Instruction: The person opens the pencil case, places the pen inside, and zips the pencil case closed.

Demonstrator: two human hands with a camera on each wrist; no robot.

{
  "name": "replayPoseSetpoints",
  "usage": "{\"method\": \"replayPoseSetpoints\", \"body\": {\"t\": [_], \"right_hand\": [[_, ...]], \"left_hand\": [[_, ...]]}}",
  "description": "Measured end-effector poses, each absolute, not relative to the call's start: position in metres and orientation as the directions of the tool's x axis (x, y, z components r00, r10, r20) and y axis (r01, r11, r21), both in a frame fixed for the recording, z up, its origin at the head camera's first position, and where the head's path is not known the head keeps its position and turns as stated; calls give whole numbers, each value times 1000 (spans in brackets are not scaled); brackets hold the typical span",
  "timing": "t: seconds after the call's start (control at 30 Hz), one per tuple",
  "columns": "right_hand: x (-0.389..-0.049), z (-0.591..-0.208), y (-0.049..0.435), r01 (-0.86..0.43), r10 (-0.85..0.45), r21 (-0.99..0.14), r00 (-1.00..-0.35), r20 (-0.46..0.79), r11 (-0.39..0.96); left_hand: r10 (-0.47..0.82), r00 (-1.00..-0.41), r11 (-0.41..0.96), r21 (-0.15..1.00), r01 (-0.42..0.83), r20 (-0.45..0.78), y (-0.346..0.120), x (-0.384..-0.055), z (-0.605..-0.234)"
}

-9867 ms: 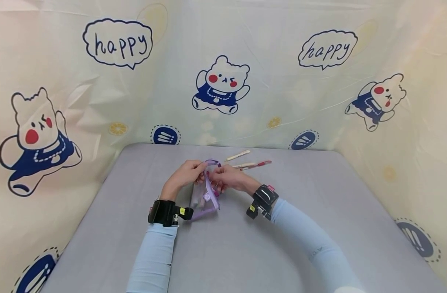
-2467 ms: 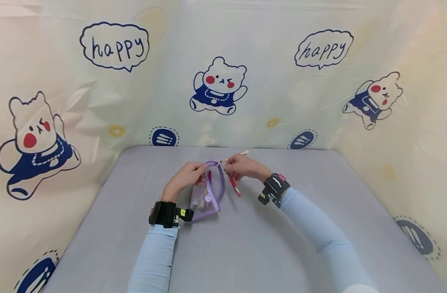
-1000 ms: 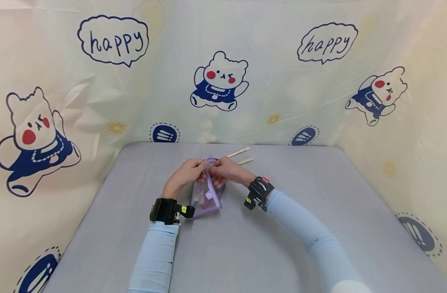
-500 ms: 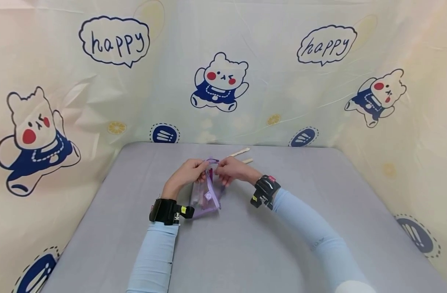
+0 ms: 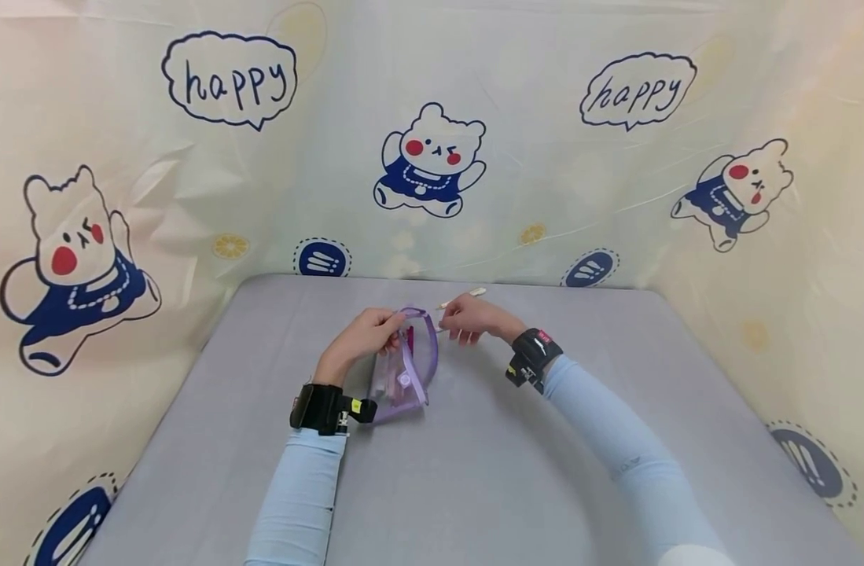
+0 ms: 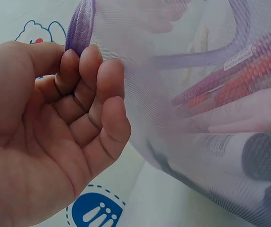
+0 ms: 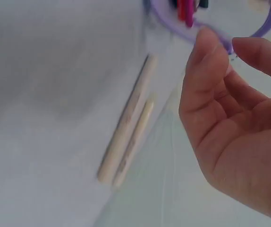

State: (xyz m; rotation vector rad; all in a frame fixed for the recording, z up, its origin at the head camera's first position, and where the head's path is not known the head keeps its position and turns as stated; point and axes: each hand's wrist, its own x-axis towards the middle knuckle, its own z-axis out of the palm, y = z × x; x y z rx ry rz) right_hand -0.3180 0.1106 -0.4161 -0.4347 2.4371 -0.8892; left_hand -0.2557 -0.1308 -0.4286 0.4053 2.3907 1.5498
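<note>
My left hand (image 5: pixel 364 334) pinches the upper rim of a see-through mesh pencil case (image 5: pixel 412 376) with purple trim. In the left wrist view, thumb and fingertips grip its purple zipper edge (image 6: pixel 81 28). Through the mesh show a red pen (image 6: pixel 253 71) and a white tube with a dark end (image 6: pixel 220 144). The case's mouth gapes toward the right. Just beyond it, my right hand (image 5: pixel 474 316) hovers with thumb and forefinger apart and nothing between them. Two cream pens, one thicker (image 7: pixel 126 123) and one thinner (image 7: pixel 134 144), lie side by side near it, partly hidden in the head view.
A grey-covered table (image 5: pixel 545 440) holds the case and pens. Behind it and along both sides hangs a pale printed curtain (image 5: pixel 531 141), close to the table's back edge. Each wrist wears a black camera mount (image 5: pixel 320 409).
My right hand has moved from the case's mouth right toward the cream pens. The red pen it held earlier is off the table, and a red-pink one shows inside the case. My left hand keeps its grip.
</note>
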Motion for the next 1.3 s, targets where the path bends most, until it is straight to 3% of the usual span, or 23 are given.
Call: {"method": "replayPoseSetpoints", "body": {"t": [0.27,0.47,1.0,1.3], "right_hand": [[-329,-421,130,-314,-398,-366,-899,-183,876],[-334,-431,135,-400,-416,-156,-905,-88,903],[-353,-447,126,-524,-520,72,-851,-76,848],[-345,-458,112,-574,-578,204,-815,-46,793]], "left_hand": [[364,-930,406,907,113,-47,-133,-258,-437],[373,-926,415,902,116,-52,-132,-257,-441],[404,-913,392,913,108,-65,-132,-264,-445],[396,-913,399,914,78,-95,-138,-258,-442]]}}
